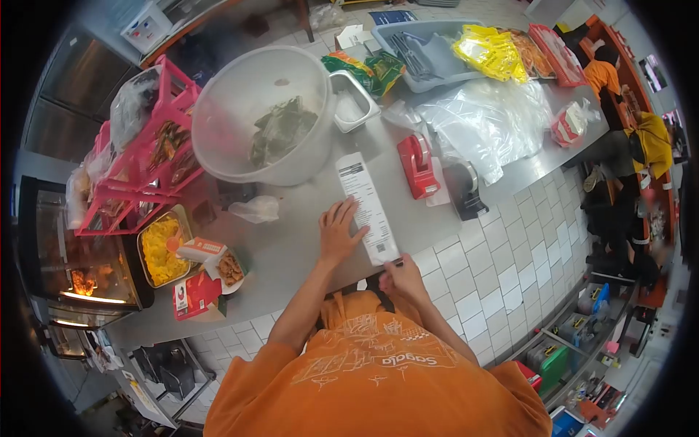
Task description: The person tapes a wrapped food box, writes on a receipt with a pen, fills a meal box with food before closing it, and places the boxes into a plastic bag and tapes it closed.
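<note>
A long printed paper receipt point(368, 215) lies on the steel table in front of me. My left hand point(339, 231) rests on its left edge with the fingers spread. At the receipt's lower end, my right hand point(405, 277) is closed, with a small dark thing point(396, 262) showing at its fingertips; its kind is unclear. Beyond the receipt's right side sit a red tape dispenser point(418, 166) and a black tape dispenser point(466, 191). A crumpled clear plastic bag point(255, 210) lies left of my left hand.
A large translucent tub point(211, 138) with green packets stands behind, beside a small steel container point(368, 109). To the left are pink racks point(120, 186), a tray of yellow food point(162, 247) and an open food box point(231, 269). Plastic bags point(484, 120) cover the far right. Other people stand beyond.
</note>
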`<act>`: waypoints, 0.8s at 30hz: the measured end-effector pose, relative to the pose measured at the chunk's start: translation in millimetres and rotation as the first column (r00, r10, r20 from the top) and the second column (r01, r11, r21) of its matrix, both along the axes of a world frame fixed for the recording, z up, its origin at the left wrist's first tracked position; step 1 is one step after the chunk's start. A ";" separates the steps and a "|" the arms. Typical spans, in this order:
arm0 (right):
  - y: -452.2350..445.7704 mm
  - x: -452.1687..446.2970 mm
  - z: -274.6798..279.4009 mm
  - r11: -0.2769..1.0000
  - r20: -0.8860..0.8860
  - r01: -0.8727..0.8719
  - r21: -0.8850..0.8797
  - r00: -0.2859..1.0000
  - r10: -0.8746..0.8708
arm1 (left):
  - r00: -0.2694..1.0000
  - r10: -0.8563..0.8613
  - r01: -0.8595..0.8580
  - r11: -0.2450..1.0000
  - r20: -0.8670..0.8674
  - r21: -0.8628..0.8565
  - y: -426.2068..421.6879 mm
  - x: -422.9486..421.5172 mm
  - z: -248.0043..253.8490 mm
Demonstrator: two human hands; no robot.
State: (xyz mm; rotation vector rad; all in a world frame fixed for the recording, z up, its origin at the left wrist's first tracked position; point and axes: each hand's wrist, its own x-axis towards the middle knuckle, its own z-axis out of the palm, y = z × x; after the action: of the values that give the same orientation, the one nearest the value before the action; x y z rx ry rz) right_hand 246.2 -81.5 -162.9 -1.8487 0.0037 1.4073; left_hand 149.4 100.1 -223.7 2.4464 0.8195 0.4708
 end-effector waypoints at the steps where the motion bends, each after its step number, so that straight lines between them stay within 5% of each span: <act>1: -4.1 14.8 24.0 0.989 -0.030 -0.141 -0.051 0.990 0.139 | 1.000 0.001 -0.001 1.000 0.003 -0.006 -0.4 1.5 -0.4; 4: -6.2 60.1 29.7 0.922 0.136 -0.388 -0.008 0.913 0.385 | 0.996 -0.011 0.020 0.996 -0.093 0.090 3.0 1.9 3.0; 6: 17.8 100.3 50.6 0.933 0.176 -0.358 0.032 0.921 0.347 | 0.994 -0.019 0.030 0.995 -0.108 0.095 4.0 5.5 3.1; 8: 52.6 147.8 65.6 0.926 0.349 -0.282 0.250 0.919 0.185 | 0.992 -0.021 0.034 0.994 -0.124 0.103 4.9 6.1 3.0; 11: 111.2 229.3 78.4 0.915 0.622 -0.260 0.307 0.783 0.014 | 0.993 -0.016 0.022 0.998 -0.114 0.054 6.8 11.4 2.7; 18: 310.1 402.4 50.8 0.815 0.541 -0.030 0.578 0.762 -0.356 | 0.985 0.031 -0.036 0.999 -0.170 -0.025 12.5 17.6 8.3; 20: 372.3 449.0 0.3 0.912 0.956 -0.287 0.292 0.115 -0.270 | 0.976 0.036 -0.041 0.999 -0.216 -0.018 12.2 16.9 8.7; 21: 392.5 462.2 -7.7 0.908 0.956 -0.301 0.292 0.117 -0.269 | 0.964 0.040 -0.043 0.999 -0.264 -0.008 13.0 17.4 7.5; 24: 442.3 486.1 -25.9 0.958 0.976 -0.240 -0.155 -0.190 0.110 | 0.952 0.037 -0.039 0.999 -0.303 -0.002 15.3 15.8 3.0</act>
State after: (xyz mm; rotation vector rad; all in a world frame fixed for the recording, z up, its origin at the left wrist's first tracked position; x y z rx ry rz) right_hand 732.3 360.8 -188.7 -2.4167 -1.1836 -0.4073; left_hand 165.3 115.4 -220.7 2.5350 0.9902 0.1035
